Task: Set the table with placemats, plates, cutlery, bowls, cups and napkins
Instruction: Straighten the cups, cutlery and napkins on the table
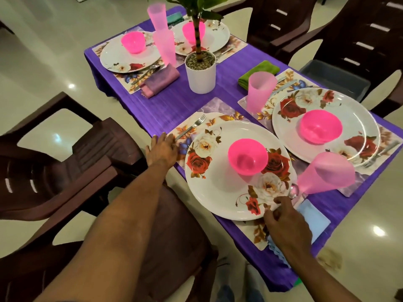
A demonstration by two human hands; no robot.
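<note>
Place setting nearest the camera, nearly complete: floral plate (218,182) is laid on a floral placemat (257,234), with a pink bowl (248,156) at its centre and a fork (192,127) to its left. The left hand (162,149) is laid flat, fingers relaxed, at the placemat's left edge near the fork handle; nothing is grasped. The right hand (283,219) is set at the plate's near rim with fingers curled; whether the rim or a spoon (294,191) beside it is pinched cannot be told. A pale blue napkin (316,219) is partly covered by that hand. A pink tumbler (325,174) is seen just right of the plate.

Risks judged: the plate overhangs the placemat toward the table edge, so a nudge could slide it off; the tumbler could be knocked by the right wrist. Three other settings and a potted plant (200,70) are noted on the purple tablecloth (165,110).
</note>
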